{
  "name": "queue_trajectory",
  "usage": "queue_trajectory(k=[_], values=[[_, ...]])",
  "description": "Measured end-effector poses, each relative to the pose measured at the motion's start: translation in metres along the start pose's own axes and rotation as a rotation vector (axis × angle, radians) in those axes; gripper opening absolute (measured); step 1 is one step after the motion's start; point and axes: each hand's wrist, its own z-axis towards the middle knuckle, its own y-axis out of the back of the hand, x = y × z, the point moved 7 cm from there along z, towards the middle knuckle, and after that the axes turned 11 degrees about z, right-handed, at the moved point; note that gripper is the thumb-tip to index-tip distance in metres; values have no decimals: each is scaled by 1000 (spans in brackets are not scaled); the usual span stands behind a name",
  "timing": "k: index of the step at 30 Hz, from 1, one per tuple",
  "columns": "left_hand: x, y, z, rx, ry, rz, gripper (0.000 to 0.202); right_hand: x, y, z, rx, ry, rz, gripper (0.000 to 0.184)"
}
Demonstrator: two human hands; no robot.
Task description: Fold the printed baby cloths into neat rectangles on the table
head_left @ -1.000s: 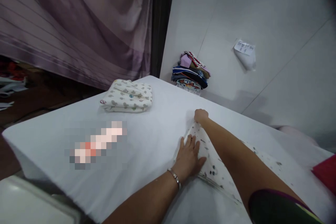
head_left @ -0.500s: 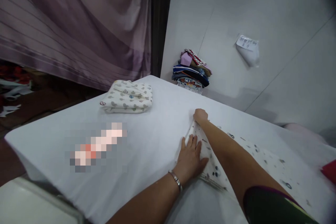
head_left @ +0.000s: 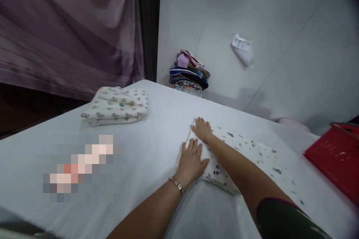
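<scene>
A white cloth with small dark prints [head_left: 246, 149] lies folded in layers on the white-covered table [head_left: 157, 127]. My left hand [head_left: 191, 160] rests on its near left part, fingers spread, a silver bracelet at the wrist. Farther up, my right hand [head_left: 202, 129] presses flat on the cloth's far left corner with its fingers stretched out. Neither hand grips anything. A second white printed cloth [head_left: 117, 104], folded into a thick bundle, sits at the table's far left.
A stack of folded clothes [head_left: 189, 73] is beyond the far table edge, against the pale wall. A red bag or box [head_left: 333, 157] stands at the right. Purple curtains [head_left: 70, 26] hang at the left. A blurred-out item [head_left: 81, 164] lies on the table.
My right hand has gone from a closed grip on the cloth's corner to lying flat on it. The lifted edge now lies down. The view has swung right, showing more of the red object.
</scene>
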Motion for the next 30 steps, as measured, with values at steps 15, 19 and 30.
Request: queue_trajectory(k=[15,19,30], values=[[1,2,6,-4,-29,120,65,-41,22,-62,-5,-31,26,66],[1,4,6,11,-35,125,66,-48,21,-63,51,-54,60,66],[2,4,9,51,-33,131,68,-153,63,-116,-41,-303,32,69]])
